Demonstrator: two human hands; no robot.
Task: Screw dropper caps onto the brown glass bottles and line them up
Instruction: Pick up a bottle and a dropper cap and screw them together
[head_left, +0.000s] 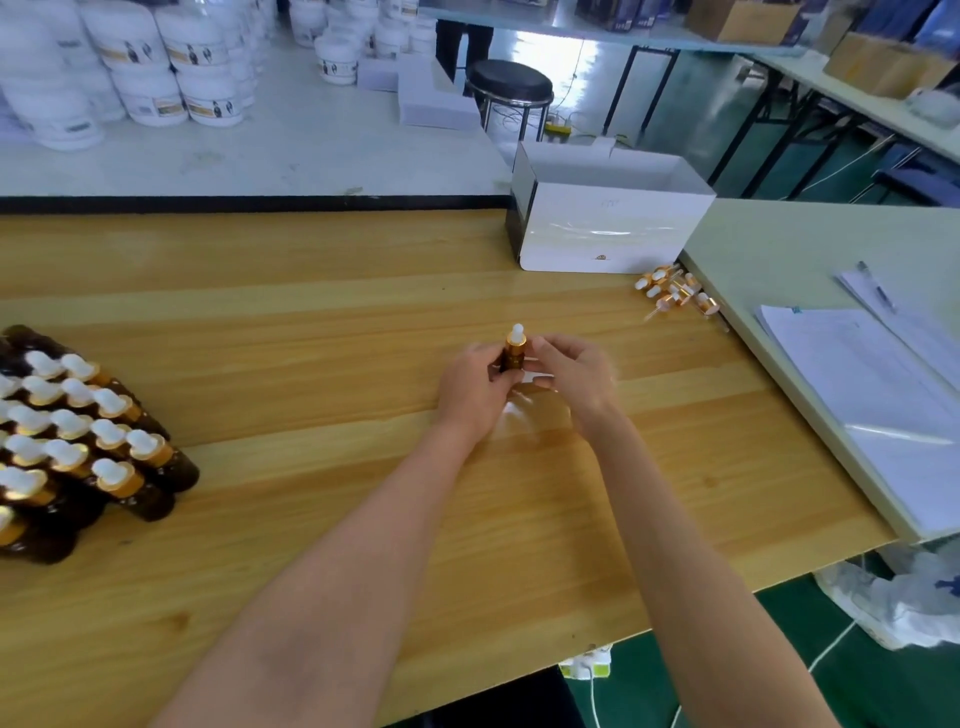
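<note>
A wooden table stands on a green floor, a black stool behind.

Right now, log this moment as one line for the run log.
step: capping | left hand: holds brown bottle | right hand: pinches dropper cap | capped bottles: grouped left | loose caps: right, by white box

Nothing can be read for certain. The white tubs at the back carry labels with a yellow band and a dark figure, their print blurred. The white box bears a small gold mark and a faint scribble, both illegible. Print on the papers is too small.
</note>
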